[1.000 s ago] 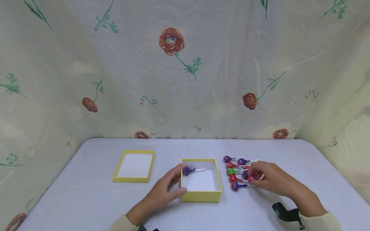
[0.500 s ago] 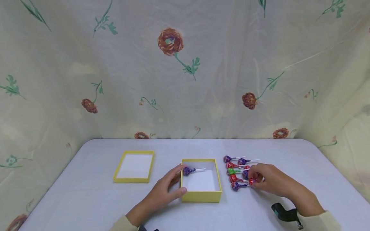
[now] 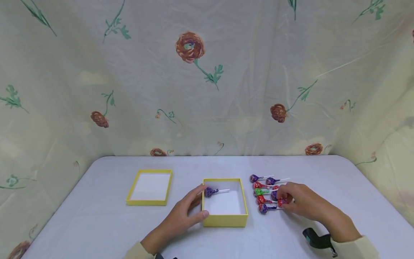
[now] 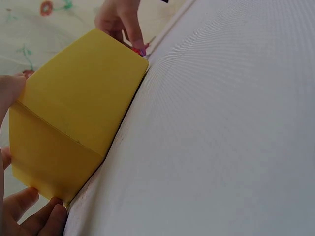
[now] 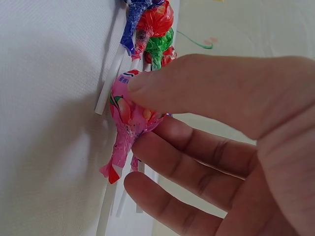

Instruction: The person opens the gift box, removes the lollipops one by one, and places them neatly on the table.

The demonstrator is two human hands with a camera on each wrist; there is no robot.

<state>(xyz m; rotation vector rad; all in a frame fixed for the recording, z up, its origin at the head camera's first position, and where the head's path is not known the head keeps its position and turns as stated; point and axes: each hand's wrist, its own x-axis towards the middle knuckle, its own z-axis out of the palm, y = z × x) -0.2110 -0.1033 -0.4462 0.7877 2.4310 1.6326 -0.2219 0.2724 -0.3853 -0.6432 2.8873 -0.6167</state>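
My left hand [image 3: 185,210] holds the yellow open-topped box [image 3: 224,221] at its left side, thumb at the front corner and fingers along the left wall. Inside the box a purple-wrapped lollipop [image 3: 210,191] lies against that wall, its white stick pointing right. To the right, my right hand [image 3: 300,201] pinches a pink-wrapped lollipop [image 5: 129,115] by its head between thumb and fingers. Beside it lie a green lollipop [image 3: 260,192], several red lollipops [image 3: 262,200] and several purple ones, such as the nearest purple lollipop [image 3: 263,208]. The hand hides part of this group.
A shallow yellow-edged lid [image 3: 149,186], white inside, lies left of the box. White cloth covers the table [image 3: 97,223]. A flower-printed curtain [image 3: 226,118] hangs behind it and on both sides.
My right hand has shifted slightly at the pink lollipop, and its stick no longer shows beyond the fingers. The left hand and the box stay in place.
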